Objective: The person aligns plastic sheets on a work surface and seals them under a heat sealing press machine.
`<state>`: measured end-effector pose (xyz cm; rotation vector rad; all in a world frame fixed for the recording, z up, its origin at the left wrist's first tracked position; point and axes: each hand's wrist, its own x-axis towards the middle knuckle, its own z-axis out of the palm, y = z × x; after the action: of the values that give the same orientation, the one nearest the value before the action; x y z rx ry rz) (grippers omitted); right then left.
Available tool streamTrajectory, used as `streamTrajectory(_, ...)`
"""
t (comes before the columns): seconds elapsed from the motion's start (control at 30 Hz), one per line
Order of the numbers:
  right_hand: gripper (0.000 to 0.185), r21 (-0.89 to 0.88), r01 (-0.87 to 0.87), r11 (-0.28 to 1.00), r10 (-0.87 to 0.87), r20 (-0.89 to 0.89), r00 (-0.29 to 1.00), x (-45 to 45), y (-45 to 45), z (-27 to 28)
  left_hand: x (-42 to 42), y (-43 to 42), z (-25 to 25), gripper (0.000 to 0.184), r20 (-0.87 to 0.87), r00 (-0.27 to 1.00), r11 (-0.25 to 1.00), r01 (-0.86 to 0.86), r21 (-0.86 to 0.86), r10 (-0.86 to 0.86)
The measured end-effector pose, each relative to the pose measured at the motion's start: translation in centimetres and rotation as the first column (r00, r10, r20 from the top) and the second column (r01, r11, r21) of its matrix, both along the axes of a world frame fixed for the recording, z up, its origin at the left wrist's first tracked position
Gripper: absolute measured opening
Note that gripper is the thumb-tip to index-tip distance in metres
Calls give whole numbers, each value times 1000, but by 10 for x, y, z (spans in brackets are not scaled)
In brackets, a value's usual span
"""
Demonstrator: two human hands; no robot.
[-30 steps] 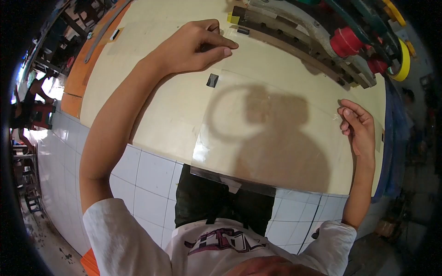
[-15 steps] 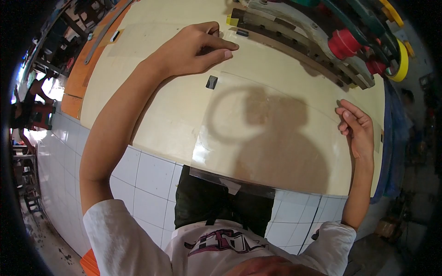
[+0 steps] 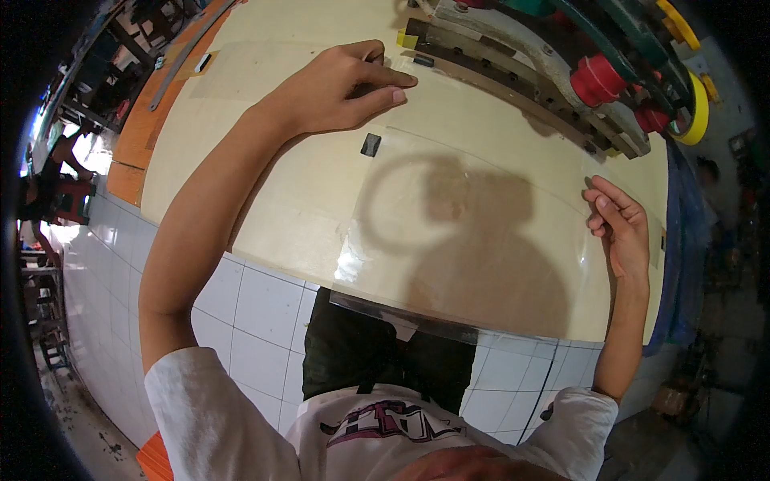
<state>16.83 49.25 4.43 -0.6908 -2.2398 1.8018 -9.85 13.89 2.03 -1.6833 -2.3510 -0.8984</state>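
Note:
My left hand [image 3: 349, 88] lies on the cream tabletop, thumb and forefinger stretched out and slightly apart, other fingers curled. Nothing shows between them. Just below it is a small black block [image 3: 370, 145], by the upper left corner of a clear plastic sheet [image 3: 377, 240] lying on the table. At the sheet's right side, my right hand [image 3: 620, 220] has its fingers curled toward the thumb near the upper right corner. Whatever is between those fingertips, if anything, is too small to make out. My shadow falls over the sheet.
A screen-printing-like frame with clamps [image 3: 521, 72] and red knobs [image 3: 595, 80] stands at the upper right. A second black piece [image 3: 423, 61] sits by its bar. A metal strip [image 3: 172, 80] lies along the orange wooden edge [image 3: 128, 180] at left. Blue sheeting [image 3: 682, 240] hangs at right.
Both hands stay almost where they were. A glint now shows on the plastic sheet's right part, near my right hand.

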Motion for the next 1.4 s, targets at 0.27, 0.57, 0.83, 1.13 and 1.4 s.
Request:
streamTrajectory(0.27, 33, 11, -4, 1000, 4, 24, 1000, 0, -1, 2, 0, -1, 1, 30, 12, 1000, 1000, 13, 11, -13)
streamTrajectory(0.57, 32, 32, -3, 999, 3, 21, 1000, -2, -4, 3, 0, 1, -1, 34, -42, 999, 1000, -22, -16, 21)
streamTrajectory(0.83, 31, 55, 31, 998, -32, 15, 999, -4, -7, 2, 0, 1, -1, 36, -18, 1000, 1000, -22, 4, 22)
streamTrajectory(1.13, 31, 55, 41, 998, -43, 29, 999, -4, -5, 1, -1, 2, 0, 35, -48, 999, 1000, 1, 3, -1)
streamTrajectory(1.4, 31, 143, 147, 979, -143, -36, 989, -8, -22, 6, 0, 2, 0, 34, -45, 999, 999, -26, -24, 25)
